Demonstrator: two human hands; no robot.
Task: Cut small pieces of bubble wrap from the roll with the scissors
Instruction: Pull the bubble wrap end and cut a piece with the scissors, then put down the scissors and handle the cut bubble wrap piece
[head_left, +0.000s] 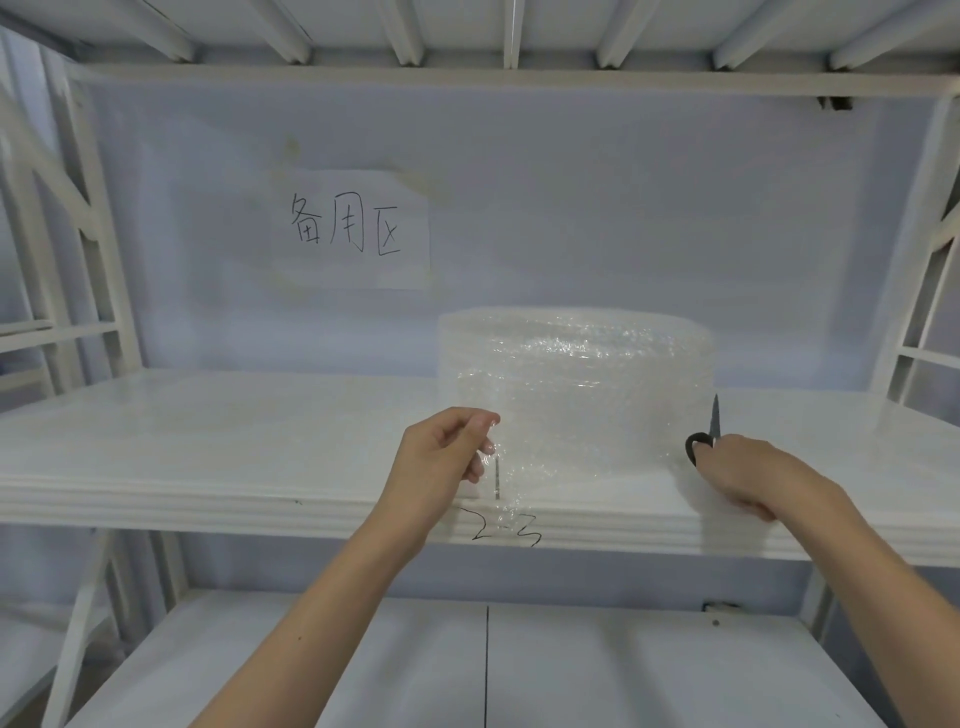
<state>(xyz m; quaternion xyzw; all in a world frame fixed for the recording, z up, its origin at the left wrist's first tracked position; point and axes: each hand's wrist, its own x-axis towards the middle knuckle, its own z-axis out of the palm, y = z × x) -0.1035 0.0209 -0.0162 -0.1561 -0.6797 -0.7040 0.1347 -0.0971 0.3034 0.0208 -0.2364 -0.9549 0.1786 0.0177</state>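
Bubble wrap, in a roll (576, 384), is stood on end on the white shelf (208, 441), toward the right of centre and in front of the back wall. A loose sheet (524, 467) is drawn off it toward the front edge, where it hangs slightly over the lip. The sheet's free edge is pinched between thumb and fingertips of the left hand (447, 452), the fingers being pressed together on the film. The scissors (707, 434) are held in the right hand (748, 475), just beside the roll's right flank; the fingers are curled through the black handle and the blade is pointed upward. Whether the blades are parted cannot be told.

The material can be judged very light, soft and limp, so the roll is likely to be shifted or tipped if the sheet is tugged hard. The film is probably slick and will sag away from the blades unless it is kept taut. It is best taken at the free edge, close to the cut line, with tension kept between the pinch and the roll. Bubbles may be burst by too firm a grip.
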